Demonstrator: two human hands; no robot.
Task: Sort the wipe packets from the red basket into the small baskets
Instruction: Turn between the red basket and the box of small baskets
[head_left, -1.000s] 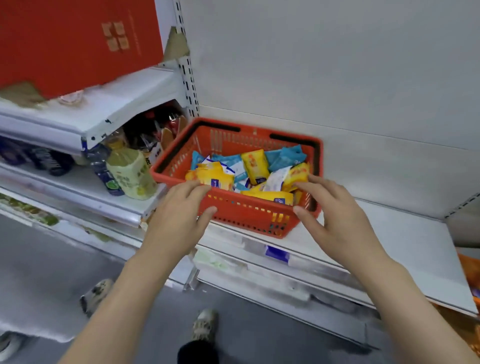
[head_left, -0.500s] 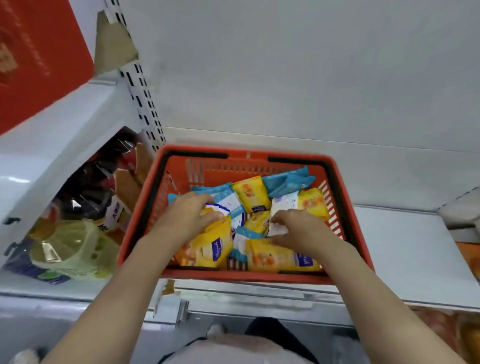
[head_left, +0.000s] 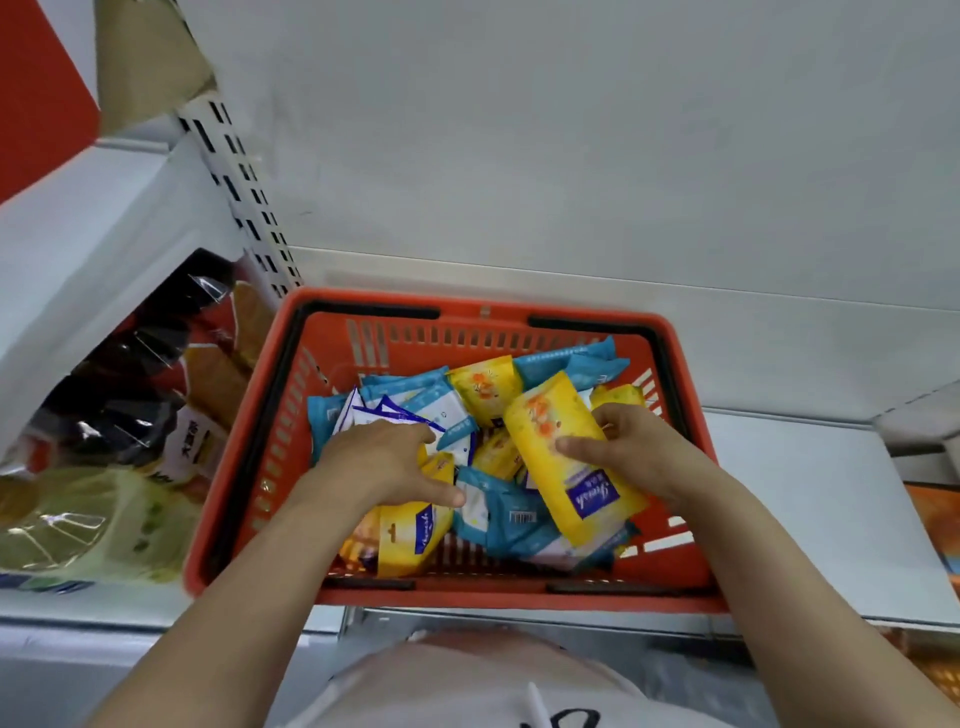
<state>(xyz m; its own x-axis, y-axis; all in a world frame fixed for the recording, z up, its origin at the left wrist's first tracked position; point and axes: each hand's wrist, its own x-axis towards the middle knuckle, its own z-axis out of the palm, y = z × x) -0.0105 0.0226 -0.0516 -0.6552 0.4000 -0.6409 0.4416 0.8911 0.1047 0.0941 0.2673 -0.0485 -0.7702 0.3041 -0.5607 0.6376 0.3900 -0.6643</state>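
Yellow plastic wipe packet (head_left: 569, 457) now lifted off pile in red slotted basket (head_left: 670, 587), pinched by right hand (head_left: 631, 452); left hand (head_left: 387, 460) gripping another yellow packet (head_left: 410, 530): sorting begun.

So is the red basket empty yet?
No. The red basket holds many yellow and blue packets; the right hand grips one yellow packet.

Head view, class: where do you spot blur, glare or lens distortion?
Head view: wide-angle bending curves the red basket rim and shelf edges; left-edge bottles are smeared, with glare on their plastic; the yellow packet in the right hand stays fairly sharp.
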